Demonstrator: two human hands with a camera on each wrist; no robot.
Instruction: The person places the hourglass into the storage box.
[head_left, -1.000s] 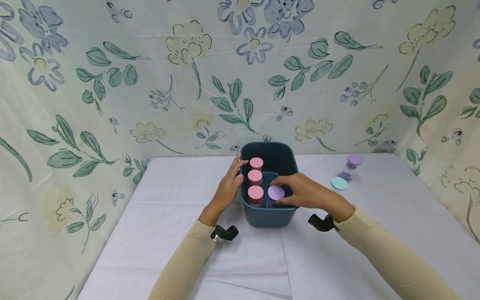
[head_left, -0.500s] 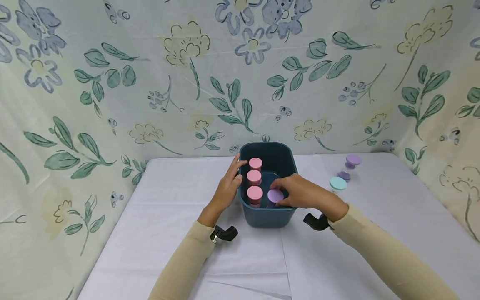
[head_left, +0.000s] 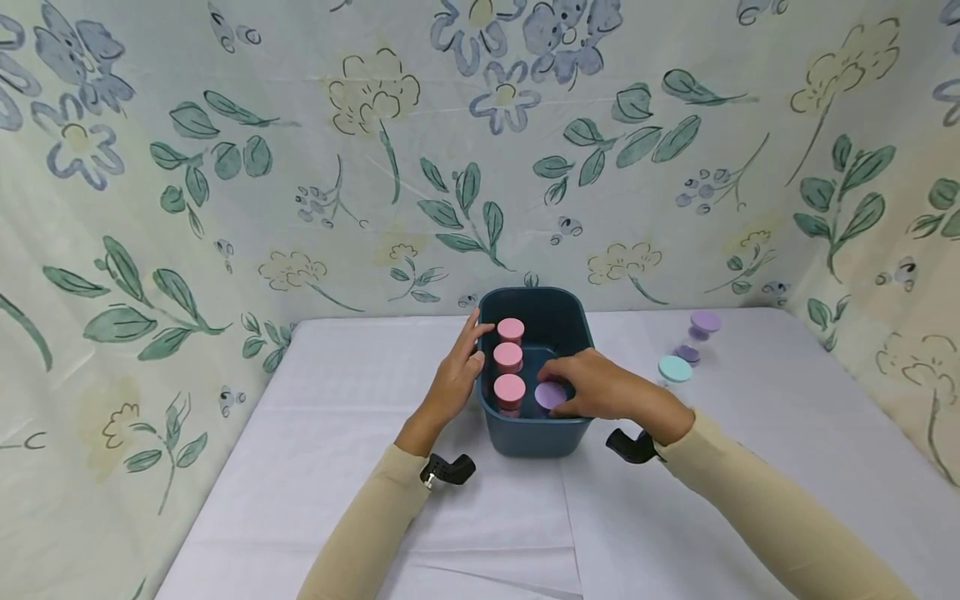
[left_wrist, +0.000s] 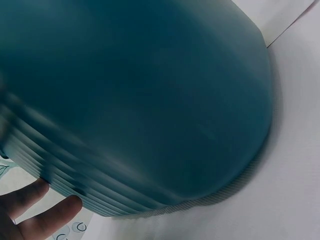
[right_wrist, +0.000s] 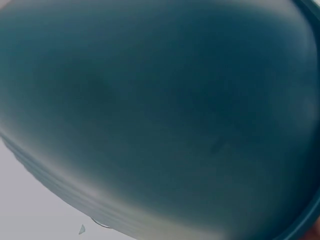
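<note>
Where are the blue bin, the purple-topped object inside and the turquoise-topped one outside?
Blue bin (head_left: 537,439), head view, front outer wall.
Purple-topped object (head_left: 549,395), head view, round top.
Turquoise-topped object (head_left: 675,368), head view, round top.

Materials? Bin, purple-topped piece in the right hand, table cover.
Bin: likely molded plastic, satin finish; smooth walls with soft highlights, regular ribs in the left wrist view.
Purple-topped piece: top looks like matte plastic, being opaque and evenly colored; body mostly hidden, can't tell.
Table cover: probably cloth, matte white, judging by creases; a paper-like sheet isn't ruled out.
</note>
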